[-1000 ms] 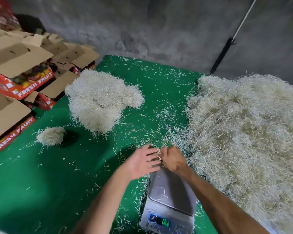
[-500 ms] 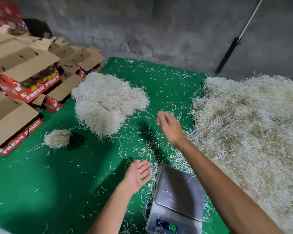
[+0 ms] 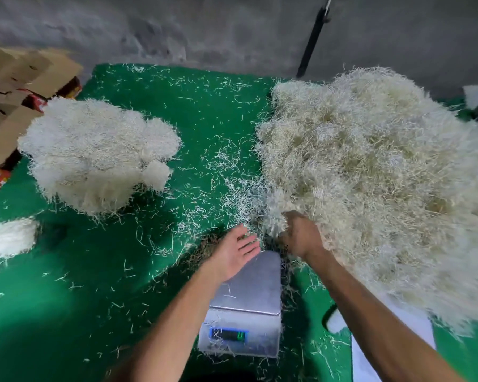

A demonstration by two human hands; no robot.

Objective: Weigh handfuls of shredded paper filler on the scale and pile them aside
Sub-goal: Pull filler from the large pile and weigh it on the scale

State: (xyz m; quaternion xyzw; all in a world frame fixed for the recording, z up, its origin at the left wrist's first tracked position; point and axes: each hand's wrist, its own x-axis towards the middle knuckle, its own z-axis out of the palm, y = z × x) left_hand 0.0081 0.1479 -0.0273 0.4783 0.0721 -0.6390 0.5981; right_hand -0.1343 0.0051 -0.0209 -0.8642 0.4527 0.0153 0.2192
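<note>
Head view shows my right hand (image 3: 301,238) curled into the near-left edge of the big heap of shredded paper filler (image 3: 375,175), fingers closed round a blurred tuft (image 3: 273,216) just past the scale's far edge. My left hand (image 3: 236,253) hovers flat and spread above the far end of the digital scale (image 3: 249,296), holding nothing. I judge this stuff nearly weightless, springy and loose: it will compress under the fingers and shed strands when lifted, so I would scoop deep from beneath with both hands cupped rather than pinch the top. The weighed pile (image 3: 94,153) sits toward the far-left part of the green mat (image 3: 66,299), a small clump (image 3: 10,237) by its left edge. Stray shreds litter the mat and the scale's steel platform. Cardboard fruit boxes (image 3: 20,86) stand off the far-left corner, a grey concrete wall (image 3: 204,28) behind, a dark pole (image 3: 312,40) leaning on it.
</note>
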